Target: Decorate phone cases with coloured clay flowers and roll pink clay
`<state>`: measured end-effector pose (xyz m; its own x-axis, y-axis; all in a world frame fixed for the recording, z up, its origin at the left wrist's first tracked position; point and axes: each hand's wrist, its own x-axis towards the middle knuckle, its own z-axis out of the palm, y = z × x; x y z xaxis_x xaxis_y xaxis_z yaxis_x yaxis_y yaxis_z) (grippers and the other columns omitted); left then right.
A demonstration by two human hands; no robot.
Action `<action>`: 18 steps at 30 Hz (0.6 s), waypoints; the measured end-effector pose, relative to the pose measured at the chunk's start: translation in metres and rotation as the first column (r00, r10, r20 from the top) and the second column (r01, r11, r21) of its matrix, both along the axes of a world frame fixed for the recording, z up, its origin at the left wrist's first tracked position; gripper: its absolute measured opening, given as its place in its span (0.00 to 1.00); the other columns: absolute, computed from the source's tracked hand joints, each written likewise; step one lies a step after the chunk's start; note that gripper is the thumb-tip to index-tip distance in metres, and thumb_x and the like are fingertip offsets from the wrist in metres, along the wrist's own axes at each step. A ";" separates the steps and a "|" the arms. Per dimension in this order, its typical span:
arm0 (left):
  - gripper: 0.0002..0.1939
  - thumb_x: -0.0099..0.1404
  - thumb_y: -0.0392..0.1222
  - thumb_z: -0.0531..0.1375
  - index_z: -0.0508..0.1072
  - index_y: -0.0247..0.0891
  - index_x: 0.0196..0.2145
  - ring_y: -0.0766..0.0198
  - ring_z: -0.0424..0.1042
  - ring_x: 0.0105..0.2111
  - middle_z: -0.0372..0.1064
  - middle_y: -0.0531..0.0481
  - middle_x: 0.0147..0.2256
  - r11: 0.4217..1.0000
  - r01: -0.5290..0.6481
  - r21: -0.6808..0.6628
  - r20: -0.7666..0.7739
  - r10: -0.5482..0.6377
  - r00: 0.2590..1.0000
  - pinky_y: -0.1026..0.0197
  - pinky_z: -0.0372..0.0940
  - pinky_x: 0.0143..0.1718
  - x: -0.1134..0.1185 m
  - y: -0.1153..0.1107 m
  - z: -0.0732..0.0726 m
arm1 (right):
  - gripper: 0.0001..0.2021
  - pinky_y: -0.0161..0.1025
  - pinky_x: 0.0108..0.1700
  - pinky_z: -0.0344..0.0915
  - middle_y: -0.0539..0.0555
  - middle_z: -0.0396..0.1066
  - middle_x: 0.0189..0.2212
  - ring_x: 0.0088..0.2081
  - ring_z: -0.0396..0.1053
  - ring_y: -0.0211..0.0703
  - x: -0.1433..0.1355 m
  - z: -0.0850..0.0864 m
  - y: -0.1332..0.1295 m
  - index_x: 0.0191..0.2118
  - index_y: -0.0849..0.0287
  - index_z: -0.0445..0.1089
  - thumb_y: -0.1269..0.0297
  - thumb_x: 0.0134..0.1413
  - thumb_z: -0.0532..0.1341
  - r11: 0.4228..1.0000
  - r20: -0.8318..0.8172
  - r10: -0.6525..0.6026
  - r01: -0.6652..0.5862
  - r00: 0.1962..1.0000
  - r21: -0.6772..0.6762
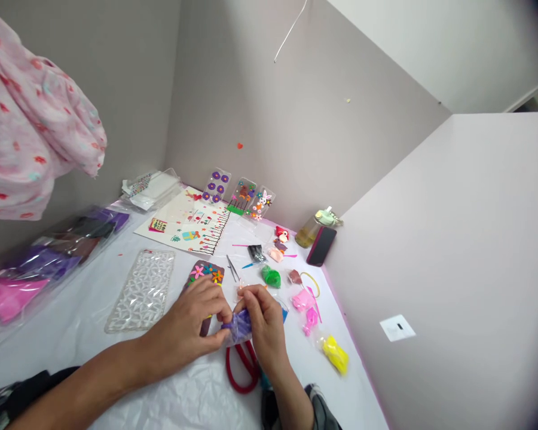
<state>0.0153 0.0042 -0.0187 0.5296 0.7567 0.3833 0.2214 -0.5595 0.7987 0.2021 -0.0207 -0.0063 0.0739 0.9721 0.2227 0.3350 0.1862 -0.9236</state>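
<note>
Between my two hands is a small clear bag of purple clay (241,326). My left hand (192,313) pinches its left end with thumb and fingertips. Closed around its right side is my right hand (264,322). Just below the bag, red-handled scissors (229,373) lie on the table, their blades hidden. A brown phone case (205,269) decorated with colourful clay flowers sits behind my left hand, which partly covers it. A clear patterned case (143,289) lies to the left.
Wrapped clay lumps in green (271,276), pink (303,300) and yellow (336,355) lie on the right, near tweezers (233,268). A phone (321,246) leans on a jar (305,232). Decorated cases (216,186) stand at the wall. Bagged clay (58,257) lies left.
</note>
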 end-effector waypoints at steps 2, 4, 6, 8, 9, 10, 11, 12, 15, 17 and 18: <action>0.05 0.64 0.43 0.61 0.72 0.43 0.31 0.57 0.69 0.39 0.71 0.53 0.34 0.992 0.053 -0.117 0.031 -0.049 0.998 0.55 0.65 0.45 -0.004 -0.001 0.004 | 0.15 0.37 0.29 0.66 0.49 0.75 0.23 0.24 0.69 0.42 0.002 0.003 0.000 0.37 0.56 0.72 0.52 0.71 0.57 1.000 -0.042 -0.005 0.004 0.999 -0.014; 0.10 0.69 0.51 0.59 0.71 0.43 0.34 0.62 0.67 0.31 0.68 0.55 0.30 0.948 0.112 -0.299 0.097 -0.087 0.992 0.61 0.63 0.33 -0.008 0.000 0.008 | 0.16 0.37 0.28 0.66 0.50 0.75 0.23 0.24 0.69 0.41 0.004 0.005 0.000 0.38 0.56 0.72 0.50 0.71 0.57 1.000 -0.074 -0.014 0.013 0.997 -0.022; 0.16 0.70 0.58 0.60 0.70 0.43 0.37 0.64 0.66 0.27 0.66 0.56 0.28 0.811 0.179 -0.557 0.238 -0.051 0.970 0.64 0.61 0.28 -0.011 0.003 0.013 | 0.17 0.37 0.30 0.67 0.51 0.76 0.26 0.27 0.70 0.42 0.006 0.007 0.000 0.39 0.57 0.73 0.48 0.71 0.58 0.999 -0.087 -0.033 0.031 0.996 -0.018; 0.21 0.64 0.62 0.66 0.71 0.42 0.38 0.62 0.70 0.32 0.68 0.53 0.32 0.644 0.252 -0.722 0.382 0.067 0.922 0.62 0.66 0.33 -0.012 0.005 0.016 | 0.18 0.37 0.35 0.68 0.52 0.77 0.30 0.32 0.72 0.43 0.007 0.008 0.000 0.39 0.57 0.74 0.48 0.71 0.58 0.999 -0.083 -0.049 0.048 0.995 -0.008; 0.23 0.61 0.63 0.69 0.73 0.41 0.37 0.60 0.72 0.37 0.70 0.51 0.35 0.604 0.271 -0.750 0.426 0.126 0.896 0.60 0.69 0.38 -0.011 0.006 0.017 | 0.18 0.38 0.36 0.68 0.52 0.77 0.32 0.34 0.73 0.44 0.007 0.008 -0.001 0.39 0.57 0.75 0.48 0.71 0.58 0.999 -0.076 -0.053 0.053 0.996 -0.004; 0.24 0.60 0.64 0.70 0.74 0.41 0.36 0.58 0.73 0.42 0.72 0.50 0.39 0.606 0.270 -0.749 0.449 0.163 0.879 0.58 0.70 0.44 -0.010 0.006 0.017 | 0.18 0.38 0.38 0.68 0.53 0.78 0.34 0.36 0.73 0.44 0.008 0.009 -0.001 0.39 0.57 0.76 0.48 0.71 0.58 0.999 -0.066 -0.054 0.054 0.996 -0.001; 0.25 0.60 0.65 0.70 0.75 0.40 0.36 0.57 0.73 0.44 0.72 0.48 0.41 0.616 0.264 -0.742 0.461 0.184 0.868 0.57 0.70 0.47 -0.009 0.007 0.017 | 0.17 0.38 0.39 0.67 0.53 0.78 0.35 0.37 0.72 0.45 0.008 0.009 -0.002 0.39 0.57 0.76 0.49 0.71 0.58 0.999 -0.057 -0.053 0.053 0.997 0.003; 0.25 0.60 0.66 0.70 0.75 0.40 0.35 0.57 0.73 0.45 0.73 0.48 0.42 0.624 0.255 -0.739 0.465 0.198 0.863 0.57 0.70 0.48 -0.008 0.007 0.016 | 0.17 0.38 0.39 0.67 0.53 0.77 0.35 0.37 0.72 0.44 0.007 0.009 -0.002 0.40 0.57 0.77 0.50 0.70 0.59 0.999 -0.047 -0.052 0.052 0.998 0.007; 0.24 0.61 0.64 0.70 0.72 0.40 0.33 0.60 0.73 0.41 0.73 0.49 0.41 0.625 0.235 -0.745 0.459 0.224 0.860 0.59 0.70 0.43 -0.006 0.007 0.013 | 0.12 0.39 0.39 0.67 0.52 0.77 0.35 0.37 0.72 0.44 0.005 0.007 -0.004 0.41 0.57 0.76 0.54 0.68 0.61 0.997 -0.025 -0.068 0.069 0.997 0.031; 0.23 0.59 0.61 0.72 0.70 0.40 0.34 0.62 0.73 0.38 0.73 0.51 0.38 0.631 0.222 -0.744 0.455 0.233 0.860 0.60 0.70 0.40 -0.006 0.007 0.011 | 0.09 0.39 0.41 0.68 0.52 0.77 0.36 0.38 0.72 0.45 0.003 0.006 -0.004 0.42 0.56 0.75 0.57 0.67 0.62 0.994 -0.021 -0.095 0.096 0.995 0.058; 0.23 0.59 0.60 0.73 0.70 0.41 0.37 0.62 0.73 0.38 0.73 0.53 0.38 0.636 0.214 -0.741 0.451 0.236 0.861 0.61 0.69 0.39 -0.006 0.007 0.011 | 0.07 0.39 0.42 0.68 0.52 0.77 0.37 0.39 0.73 0.45 0.002 0.005 -0.005 0.42 0.56 0.75 0.59 0.67 0.62 0.990 -0.011 -0.109 0.110 0.994 0.089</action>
